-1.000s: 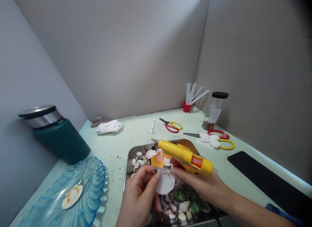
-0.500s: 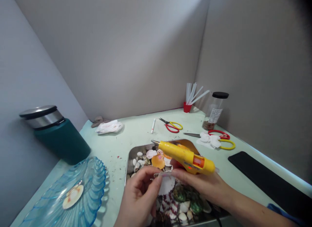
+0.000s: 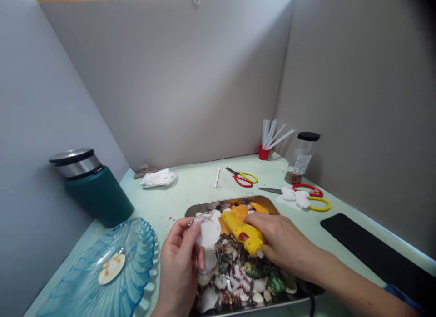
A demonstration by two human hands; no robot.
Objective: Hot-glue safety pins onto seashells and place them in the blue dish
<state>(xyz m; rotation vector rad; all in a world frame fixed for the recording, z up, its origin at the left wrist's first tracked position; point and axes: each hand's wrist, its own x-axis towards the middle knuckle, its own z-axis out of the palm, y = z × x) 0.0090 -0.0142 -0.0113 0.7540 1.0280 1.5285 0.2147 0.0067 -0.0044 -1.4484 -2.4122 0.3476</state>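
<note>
Between the thumb and fingers of my left hand point(image 3: 180, 258) is a small slim metal clip point(image 3: 201, 218) with a pinkish part. Right behind it shows a white scallop shell point(image 3: 208, 233); whether my fingers touch that shell I cannot tell. My right hand point(image 3: 281, 240) is wrapped round a yellow glue gun point(image 3: 243, 233), whose front end points away from me, down toward the shells; its tip is hard to make out. Both hands are over a metal tray point(image 3: 204, 204) full of shells, among them a purple-and-white striped shell point(image 3: 240, 280) and green ones point(image 3: 275, 281).
At left stand a blue glass shell dish point(image 3: 134, 271) with a scallop shell point(image 3: 111, 268) in it and a teal bottle point(image 3: 100, 196). Scissors point(image 3: 243, 178), a white pen point(image 3: 217, 177), more scissors point(image 3: 318, 202), glue sticks point(image 3: 272, 133), a jar point(image 3: 299, 162) and a black slab point(image 3: 361, 244) lie beyond and right.
The glue gun has gone from lying across above both hands to pointing forward and down at the tray. My left hand, with the clip, has moved left, apart from the right. The view has tilted up.
</note>
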